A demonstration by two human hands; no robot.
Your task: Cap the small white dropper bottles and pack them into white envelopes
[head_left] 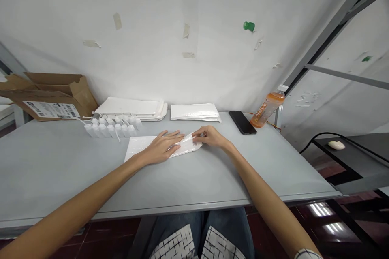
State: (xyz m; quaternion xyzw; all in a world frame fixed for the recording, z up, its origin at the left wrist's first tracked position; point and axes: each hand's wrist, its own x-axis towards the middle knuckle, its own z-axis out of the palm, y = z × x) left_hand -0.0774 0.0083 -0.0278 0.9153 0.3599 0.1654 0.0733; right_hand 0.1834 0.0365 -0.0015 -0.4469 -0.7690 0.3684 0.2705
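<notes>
A white padded mailer lies flat on the grey table in front of me. My left hand rests on its middle, palm down with the fingers stretched toward the right. At the mailer's right end, my right hand has its fingers curled and pinches the flap. Behind my left hand, to the left, stand several small white squeeze bottles with thin nozzles, grouped in rows.
At the back lie a larger stack of white mailers and a smaller stack. An open cardboard box stands at the far left. A black phone and a tilted bottle of orange drink are at the right. A white mouse sits beyond.
</notes>
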